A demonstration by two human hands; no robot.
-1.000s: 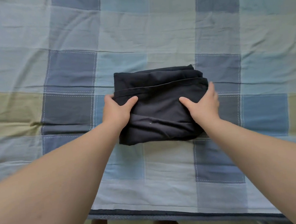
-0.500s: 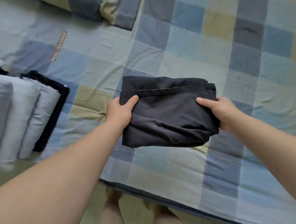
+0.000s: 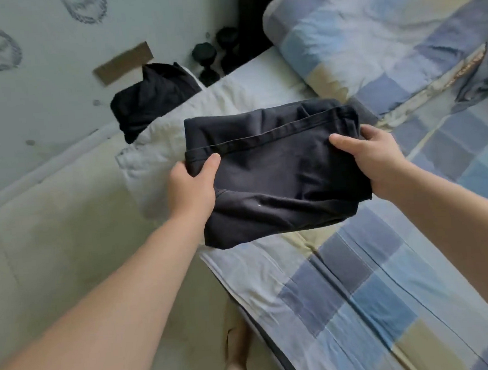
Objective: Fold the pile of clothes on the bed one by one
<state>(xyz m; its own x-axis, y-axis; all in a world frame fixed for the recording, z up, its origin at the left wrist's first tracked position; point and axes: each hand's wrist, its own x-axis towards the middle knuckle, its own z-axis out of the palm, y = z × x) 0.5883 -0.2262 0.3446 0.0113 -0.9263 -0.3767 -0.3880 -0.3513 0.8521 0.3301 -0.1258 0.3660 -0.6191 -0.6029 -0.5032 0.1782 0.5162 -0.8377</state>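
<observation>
- The bed (image 3: 388, 290) fills the right side, covered in a quilt of blue, grey and sand squares.
- A rolled quilt (image 3: 350, 33) in the same check lies across the far end of the bed. A printed strip (image 3: 465, 68) runs along its edge, too blurred to read.
- The shirt (image 3: 273, 171) is black, folded into a thick rectangle with a stitched hem running across its top. I hold it in the air over the bed's left edge.
- A pale pile (image 3: 153, 145) of fabric sits just behind the shirt, to the left.
- A crumpled black cloth (image 3: 150, 96) rests at the far end of that pile.
- My left hand (image 3: 191, 188) grips the shirt's left edge, thumb on top and fingers hidden beneath.
- My right hand (image 3: 379, 161) grips the right edge, thumb on top and fingers curled around the side.
- Two black dumbbells (image 3: 208, 60) stand on the floor by the wall.
- A brown strip of tape (image 3: 123, 63) is stuck on the wall.
</observation>
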